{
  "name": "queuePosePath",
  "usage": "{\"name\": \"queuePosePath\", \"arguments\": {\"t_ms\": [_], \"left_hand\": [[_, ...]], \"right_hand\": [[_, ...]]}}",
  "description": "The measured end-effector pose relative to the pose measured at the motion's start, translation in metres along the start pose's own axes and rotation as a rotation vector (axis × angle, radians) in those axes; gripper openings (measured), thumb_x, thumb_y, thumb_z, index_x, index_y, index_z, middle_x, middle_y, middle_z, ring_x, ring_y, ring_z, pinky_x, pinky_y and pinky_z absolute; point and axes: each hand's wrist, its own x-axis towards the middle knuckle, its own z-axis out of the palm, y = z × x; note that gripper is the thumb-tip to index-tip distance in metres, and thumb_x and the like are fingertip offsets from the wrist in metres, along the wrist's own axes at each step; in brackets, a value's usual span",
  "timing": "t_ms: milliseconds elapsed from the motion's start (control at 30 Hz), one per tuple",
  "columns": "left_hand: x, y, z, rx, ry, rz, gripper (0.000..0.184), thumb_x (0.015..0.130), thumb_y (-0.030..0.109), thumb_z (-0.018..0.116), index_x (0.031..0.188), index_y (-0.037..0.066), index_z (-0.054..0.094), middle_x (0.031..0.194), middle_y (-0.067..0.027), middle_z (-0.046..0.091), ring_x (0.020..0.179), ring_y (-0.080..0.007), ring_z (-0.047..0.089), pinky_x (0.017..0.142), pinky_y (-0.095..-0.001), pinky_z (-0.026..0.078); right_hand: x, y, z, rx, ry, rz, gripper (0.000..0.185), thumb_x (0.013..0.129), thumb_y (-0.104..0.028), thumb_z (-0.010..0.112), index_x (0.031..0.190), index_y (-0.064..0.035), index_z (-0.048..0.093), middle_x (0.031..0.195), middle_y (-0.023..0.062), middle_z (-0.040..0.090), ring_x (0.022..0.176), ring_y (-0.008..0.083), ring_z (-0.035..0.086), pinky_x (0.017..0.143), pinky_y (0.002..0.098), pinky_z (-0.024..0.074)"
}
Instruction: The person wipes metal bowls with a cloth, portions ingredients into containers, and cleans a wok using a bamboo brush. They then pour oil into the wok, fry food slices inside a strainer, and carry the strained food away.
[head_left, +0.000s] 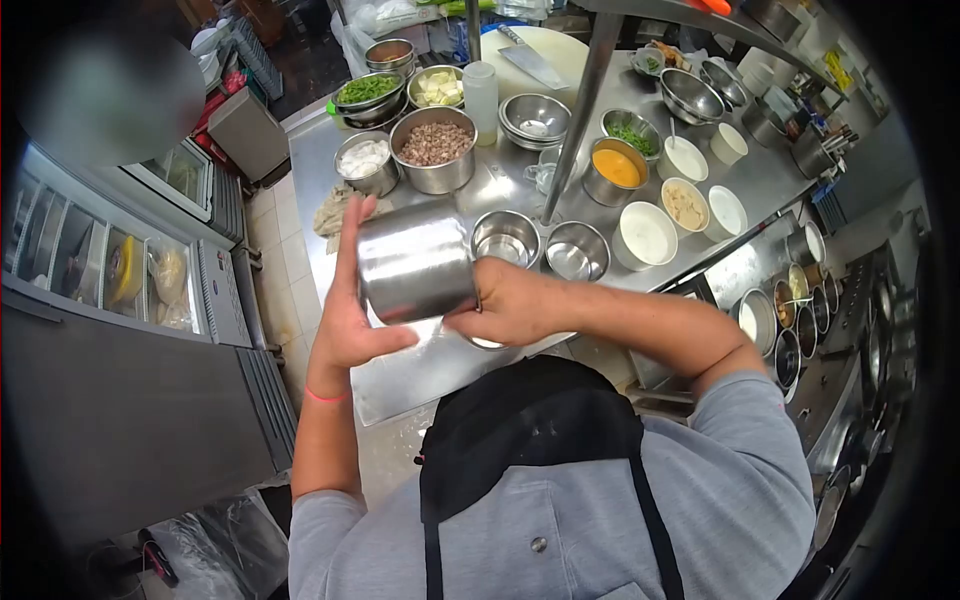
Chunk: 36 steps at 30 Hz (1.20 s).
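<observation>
A steel pot (pixel 418 262) is tipped on its side above the near part of the steel table (pixel 400 375). My left hand (pixel 358 310) lies against its bottom end, fingers stretched and thumb apart. At the other end my right hand (pixel 510 302) grips the rim, fingers wrapped round it. The pot's inside is turned away from view. Partly under my right hand is the edge of another round container. Two steel pots (pixel 505 240) (pixel 577 252) stand just beyond my right hand.
Behind are a pot of diced meat (pixel 433 150), a bowl of white pieces (pixel 366 160), a clear bottle (pixel 481 103) and a cleaver (pixel 533 62) on a round board. A metal post (pixel 582 118) rises mid-table. An orange-filled pot (pixel 617 167) and white bowls (pixel 644 236) stand right.
</observation>
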Motion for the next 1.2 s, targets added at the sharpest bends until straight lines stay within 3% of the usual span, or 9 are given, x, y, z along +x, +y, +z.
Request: {"name": "queuePosePath", "arguments": {"t_ms": [100,200,300,467,667,767,833,1100,1200], "left_hand": [[-0.014,-0.005,0.018,-0.693,-0.03,-0.307,0.099,0.076,0.068,0.063,0.146,0.006,0.03,0.143,-0.0119,0.041,0.132,-0.0258,0.041,0.108,-0.0439,0.036],[-0.011,0.012,0.029,-0.617,0.055,-0.532,0.087,0.081,0.056,0.065,0.142,0.002,0.034,0.136,-0.0112,0.049,0.127,-0.0255,0.047,0.106,-0.0407,0.039],[-0.004,0.02,0.04,-0.263,0.138,-0.271,0.081,0.08,0.047,0.068,0.138,-0.001,0.038,0.127,-0.0109,0.055,0.12,-0.0256,0.052,0.102,-0.0386,0.041],[0.012,0.023,0.048,-0.07,0.199,-0.004,0.106,0.066,0.038,0.08,0.146,-0.002,0.023,0.129,-0.0154,0.049,0.119,-0.025,0.05,0.102,-0.0367,0.038],[-0.025,0.003,0.021,-0.304,0.255,-0.112,0.112,0.065,0.049,0.083,0.148,0.003,0.022,0.136,-0.0132,0.046,0.124,-0.0272,0.048,0.105,-0.0394,0.039],[-0.064,-0.028,0.014,-0.736,0.408,-0.145,0.084,0.082,0.063,0.056,0.141,0.006,0.037,0.14,-0.0124,0.045,0.126,-0.0292,0.046,0.107,-0.0455,0.038],[-0.07,-0.037,0.024,-0.72,0.399,-0.182,0.082,0.084,0.064,0.051,0.141,0.007,0.038,0.139,-0.0121,0.046,0.126,-0.0299,0.047,0.107,-0.0464,0.038],[-0.049,-0.028,0.061,-0.732,0.207,-0.157,0.092,0.085,0.051,0.057,0.152,0.007,0.012,0.148,-0.0115,0.036,0.136,-0.0272,0.036,0.114,-0.0407,0.025],[-0.048,-0.024,0.068,-0.805,0.362,-0.199,0.085,0.086,0.051,0.056,0.15,0.009,0.02,0.146,-0.0119,0.039,0.134,-0.0273,0.038,0.113,-0.0423,0.028]], "right_hand": [[0.0,0.01,-0.017,-1.039,0.338,-0.762,0.019,0.074,-0.016,0.062,0.091,-0.0077,0.065,0.109,0.007,0.063,0.107,0.0219,0.059,0.089,0.0365,0.0482],[-0.004,0.009,-0.023,-1.247,0.429,-0.765,0.018,0.075,-0.019,0.059,0.09,-0.0138,0.066,0.108,0.0022,0.062,0.109,0.0185,0.057,0.096,0.0326,0.0437],[-0.001,0.023,-0.025,-1.306,0.425,-0.724,0.019,0.073,-0.02,0.06,0.091,-0.0157,0.065,0.099,0.002,0.061,0.107,0.0206,0.057,0.097,0.0328,0.0418],[-0.013,0.013,0.03,0.012,0.355,-0.511,0.058,0.067,-0.012,0.075,0.121,-0.0016,0.056,0.112,0.0116,0.061,0.113,0.0275,0.053,0.101,0.0412,0.0396],[-0.056,0.003,0.023,1.36,0.219,-0.133,0.035,0.088,-0.009,0.064,0.121,-0.0006,0.056,0.109,0.0088,0.065,0.098,0.0183,0.063,0.089,0.0326,0.0497],[-0.077,-0.016,-0.002,0.781,0.665,-0.184,0.033,0.088,-0.013,0.064,0.118,0.0007,0.061,0.1,0.0093,0.065,0.093,0.0192,0.063,0.081,0.0326,0.0508],[-0.072,-0.025,-0.013,-0.312,1.006,-0.466,0.025,0.078,-0.009,0.072,0.101,-0.0007,0.067,0.089,0.01,0.063,0.082,0.02,0.063,0.069,0.0325,0.0496],[0.007,-0.007,0.044,-0.358,0.215,-0.307,0.005,0.068,-0.009,0.061,0.068,-0.0058,0.064,0.068,0.0117,0.062,0.063,0.0325,0.063,0.06,0.0412,0.0515],[0.031,-0.001,0.037,-0.675,0.261,-0.558,0.008,0.066,-0.01,0.061,0.059,-0.0061,0.063,0.062,0.0124,0.063,0.058,0.0322,0.063,0.058,0.0405,0.0516]]}}
